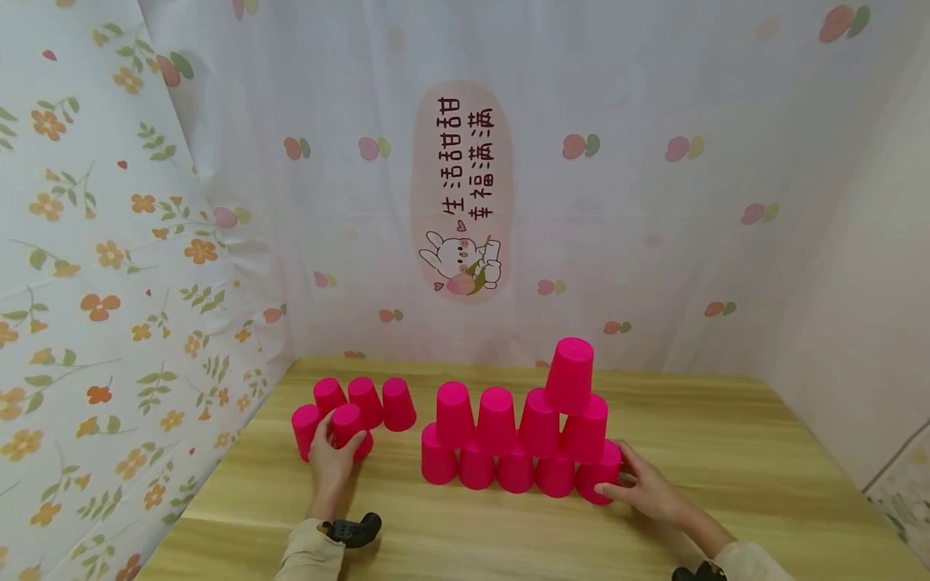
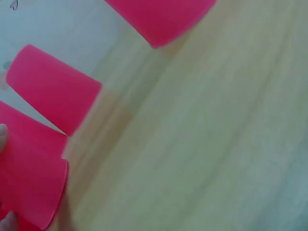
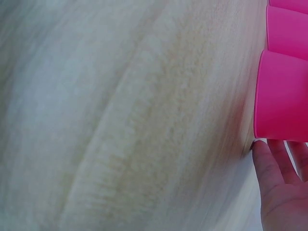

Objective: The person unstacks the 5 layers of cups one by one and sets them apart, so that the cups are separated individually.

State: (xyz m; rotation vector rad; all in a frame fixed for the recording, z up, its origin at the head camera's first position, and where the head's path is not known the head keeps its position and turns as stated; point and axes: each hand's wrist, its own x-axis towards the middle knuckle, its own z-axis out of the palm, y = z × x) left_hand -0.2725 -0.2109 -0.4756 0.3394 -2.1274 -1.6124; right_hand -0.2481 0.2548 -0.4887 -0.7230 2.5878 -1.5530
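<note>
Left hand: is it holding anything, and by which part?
The left hand holds an upside-down pink cup by its sides, between thumb and fingers.

The head view looks forward and down from above and behind the left fingers point(image 1: 324, 440) and right fingers point(image 1: 634, 463), far enough back to include the worktop point(image 1: 508, 537) beneath them. Both wrist views look from close by, tilted: left fingers at the left edge, right fingers lower right. Each shares with the head view its fingers' cup, left cup point(image 2: 31, 178) or right cup point(image 3: 284, 98).
</note>
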